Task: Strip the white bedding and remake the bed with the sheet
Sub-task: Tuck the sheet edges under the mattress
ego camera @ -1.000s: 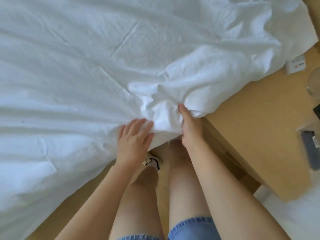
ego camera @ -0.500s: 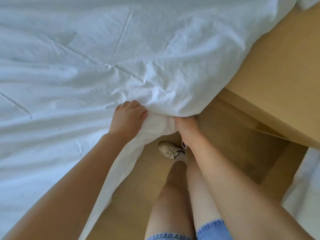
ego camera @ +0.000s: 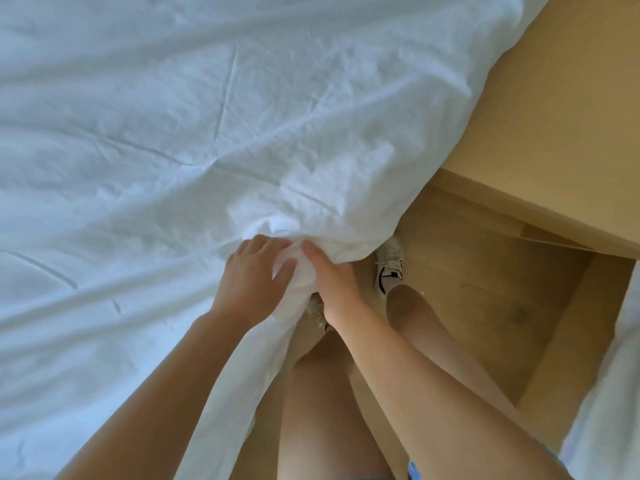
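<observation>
**Q:** Where was the bedding at that moment?

**A:** The white sheet (ego camera: 242, 133) lay creased across the mattress, spreading ahead of my fingertips and off to their left. One corner was gathered into a wad (ego camera: 294, 268) squeezed between my hands. A loose tail of it hung below my left wrist.

**Q:** And your grip?

**A:** My left hand (ego camera: 252, 271) was curled over the wad, with the thumb laid across the cloth. My right hand (ego camera: 329, 275) pinched it from the opposite side, thumb on top. Its other fingers were tucked under the fold, so I couldn't tell how they lay. Neither hand was spread wide.

**Q:** How did you expect it to handle?

**A:** I judged it light, soft and entirely limp. It would sag and trail wherever it wasn't held, but it wouldn't break and wasn't slippery. A bunched handful at the corner or hem looked like the place to hold it, not the flat middle. Pulled carelessly, it could have dragged on the floor (ego camera: 485, 289) or snagged on the wooden bedside cabinet (ego camera: 554, 133) to the right of my fingers.
</observation>
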`<move>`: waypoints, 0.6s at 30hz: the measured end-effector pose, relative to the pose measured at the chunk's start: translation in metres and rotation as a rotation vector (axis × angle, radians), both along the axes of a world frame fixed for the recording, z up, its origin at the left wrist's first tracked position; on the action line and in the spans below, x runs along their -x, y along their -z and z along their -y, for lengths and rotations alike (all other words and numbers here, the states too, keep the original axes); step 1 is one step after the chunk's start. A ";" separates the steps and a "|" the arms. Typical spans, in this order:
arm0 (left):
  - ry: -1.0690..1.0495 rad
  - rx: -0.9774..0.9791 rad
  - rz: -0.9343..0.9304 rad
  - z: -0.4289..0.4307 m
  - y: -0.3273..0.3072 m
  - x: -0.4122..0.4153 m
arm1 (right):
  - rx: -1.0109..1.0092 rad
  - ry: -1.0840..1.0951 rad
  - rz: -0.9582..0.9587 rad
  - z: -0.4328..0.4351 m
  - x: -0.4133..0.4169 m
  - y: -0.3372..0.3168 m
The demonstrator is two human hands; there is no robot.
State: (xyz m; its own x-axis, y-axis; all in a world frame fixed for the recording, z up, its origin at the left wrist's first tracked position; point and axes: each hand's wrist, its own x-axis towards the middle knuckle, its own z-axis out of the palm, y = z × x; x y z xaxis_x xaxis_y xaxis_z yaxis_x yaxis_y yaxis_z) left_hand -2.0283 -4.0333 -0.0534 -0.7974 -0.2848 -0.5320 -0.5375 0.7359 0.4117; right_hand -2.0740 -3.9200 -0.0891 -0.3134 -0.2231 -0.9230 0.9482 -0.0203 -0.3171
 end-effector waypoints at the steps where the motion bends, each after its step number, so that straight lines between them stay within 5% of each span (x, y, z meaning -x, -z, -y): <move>1: 0.035 0.043 0.026 0.010 0.000 -0.009 | -0.042 0.052 -0.002 0.008 0.000 -0.004; 5: 0.059 0.125 0.098 0.037 -0.004 -0.040 | -0.281 0.147 -0.062 -0.011 -0.017 -0.012; 8: 0.371 0.101 -0.016 0.019 0.003 -0.059 | -0.417 0.283 -0.081 -0.059 -0.041 -0.004; 10: 0.466 0.103 0.072 0.015 0.016 -0.065 | -0.464 0.345 -0.047 -0.059 -0.044 0.013; 14: 0.309 0.157 0.083 0.030 0.044 -0.062 | -0.144 0.230 0.049 -0.037 -0.052 0.037; 18: -0.038 -0.074 -0.076 0.018 0.037 -0.064 | 0.160 -0.034 0.119 -0.033 -0.089 0.034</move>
